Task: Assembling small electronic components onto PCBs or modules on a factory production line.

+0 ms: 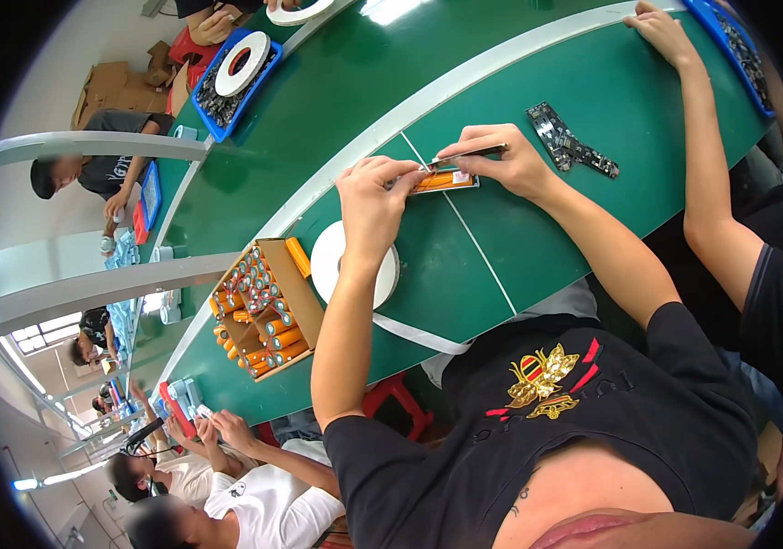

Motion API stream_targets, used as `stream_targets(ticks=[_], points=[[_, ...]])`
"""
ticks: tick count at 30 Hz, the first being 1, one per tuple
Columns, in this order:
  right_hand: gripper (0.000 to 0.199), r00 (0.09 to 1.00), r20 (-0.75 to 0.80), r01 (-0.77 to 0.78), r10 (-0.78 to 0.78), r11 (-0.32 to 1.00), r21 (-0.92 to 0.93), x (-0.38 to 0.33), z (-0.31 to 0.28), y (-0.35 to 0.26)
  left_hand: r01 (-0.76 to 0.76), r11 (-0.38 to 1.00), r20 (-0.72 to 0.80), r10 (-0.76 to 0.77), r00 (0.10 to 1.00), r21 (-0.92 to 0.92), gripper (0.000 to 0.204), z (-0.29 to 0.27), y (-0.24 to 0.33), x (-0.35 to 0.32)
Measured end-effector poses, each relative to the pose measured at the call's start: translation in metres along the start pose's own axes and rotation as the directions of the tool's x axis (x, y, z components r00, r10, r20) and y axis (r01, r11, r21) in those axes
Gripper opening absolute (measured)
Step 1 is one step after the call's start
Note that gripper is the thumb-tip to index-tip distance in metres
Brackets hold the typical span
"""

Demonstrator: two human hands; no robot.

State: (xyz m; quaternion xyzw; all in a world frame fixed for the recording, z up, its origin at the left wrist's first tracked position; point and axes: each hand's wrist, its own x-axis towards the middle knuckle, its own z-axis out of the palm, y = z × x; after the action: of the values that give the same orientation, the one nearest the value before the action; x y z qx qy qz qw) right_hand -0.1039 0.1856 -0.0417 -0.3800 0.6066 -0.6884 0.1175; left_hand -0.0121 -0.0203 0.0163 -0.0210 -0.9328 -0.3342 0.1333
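My left hand (373, 203) is closed, thumb and fingers pinching the left end of a narrow tray-like case with an orange battery (437, 180) in it. In my right hand (512, 165), thumb and fingers are closed on a slim dark tool (487, 152), its exact kind unclear. The tool lies just above the case, its tip hidden near my left fingertips. Right of my right hand lie two dark circuit boards, one (549, 130) partly meeting the other (594, 158). A large white tape roll (327, 265) lies flat behind my left forearm.
A cardboard box (304, 316) of orange cylindrical batteries stands left of my forearm, with a loose orange battery (298, 257) beside it. A white strip (423, 337) trails to the table edge. At right, a co-worker's hand (664, 35) rests near a blue tray (732, 55).
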Motion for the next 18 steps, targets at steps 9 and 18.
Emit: stream_targets(ticks=[9,18], points=[[0.023,0.982,-0.082,0.155,-0.169,0.976,-0.156,-0.004,0.012,0.002,-0.062,0.977,-0.135,0.09,0.987,0.202,0.006,0.019,0.006,-0.011],[0.021,0.967,-0.089,0.214,-0.24,0.95,-0.229,-0.004,0.012,0.001,-0.047,0.984,-0.196,0.08,0.977,0.169,0.01,0.025,0.009,-0.013]])
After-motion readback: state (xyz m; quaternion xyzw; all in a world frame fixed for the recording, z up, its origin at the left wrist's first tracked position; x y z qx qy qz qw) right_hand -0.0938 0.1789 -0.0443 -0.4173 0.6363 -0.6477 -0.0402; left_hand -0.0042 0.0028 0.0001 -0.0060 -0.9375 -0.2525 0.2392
